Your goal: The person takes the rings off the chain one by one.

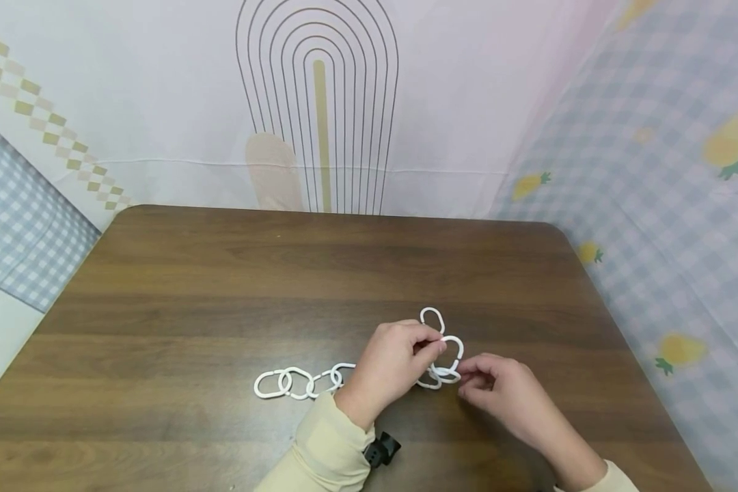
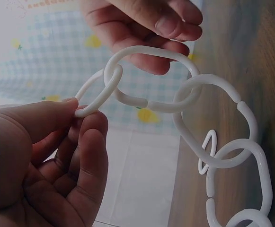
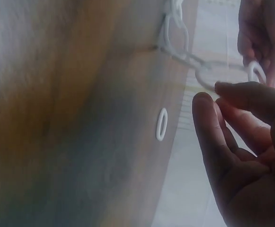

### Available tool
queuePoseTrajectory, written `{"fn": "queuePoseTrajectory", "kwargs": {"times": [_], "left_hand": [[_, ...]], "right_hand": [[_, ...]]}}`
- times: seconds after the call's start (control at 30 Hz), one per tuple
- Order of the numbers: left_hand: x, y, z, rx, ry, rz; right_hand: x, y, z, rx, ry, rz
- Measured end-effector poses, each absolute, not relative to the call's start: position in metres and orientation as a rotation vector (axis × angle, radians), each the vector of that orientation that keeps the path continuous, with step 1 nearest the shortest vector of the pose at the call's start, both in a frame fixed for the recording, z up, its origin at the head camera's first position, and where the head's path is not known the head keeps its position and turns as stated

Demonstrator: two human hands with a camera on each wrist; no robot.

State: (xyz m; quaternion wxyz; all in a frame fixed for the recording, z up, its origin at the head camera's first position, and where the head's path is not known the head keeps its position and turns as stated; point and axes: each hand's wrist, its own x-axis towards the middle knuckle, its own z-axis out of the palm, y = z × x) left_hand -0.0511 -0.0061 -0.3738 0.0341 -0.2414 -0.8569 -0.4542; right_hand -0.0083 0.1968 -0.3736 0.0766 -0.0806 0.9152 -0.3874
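A chain of white plastic links (image 1: 272, 384) runs along the table from left to right, passing partly hidden behind my left hand (image 1: 393, 362). My left thumb and fingers pinch the chain's raised end link (image 2: 97, 101). From it hangs the second link (image 2: 149, 49), which joins the lower ones. My right hand (image 1: 507, 393) is at the right of this raised end. Its fingertips (image 3: 204, 101) are right by the second link, thumb and forefinger apart with a gap between them. Beyond the left hand lies a single loose white link (image 1: 432, 311), seen nearly edge-on in both wrist views.
The brown wooden table (image 1: 221, 273) has rounded far corners. Behind it hangs a pale curtain (image 1: 178, 82) with arch lines, and at the right a blue checked cloth (image 1: 639, 205) with pineapples. A black strap (image 1: 382, 451) is on the left wrist by the cream sleeve.
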Motion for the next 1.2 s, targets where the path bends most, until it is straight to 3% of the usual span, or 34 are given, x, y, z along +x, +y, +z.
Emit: {"fn": "queuePoseTrajectory", "kwargs": {"times": [0.7, 1.2], "left_hand": [[-0.053, -0.011, -0.377, -0.737, -2.628, -1.425], [-0.055, -0.015, -0.376, -0.711, -2.648, -1.438]], "right_hand": [[0.000, 0.182, -0.383, -0.511, 3.165, -1.132], [0.000, 0.185, -0.382, -0.460, 3.229, -1.113]]}}
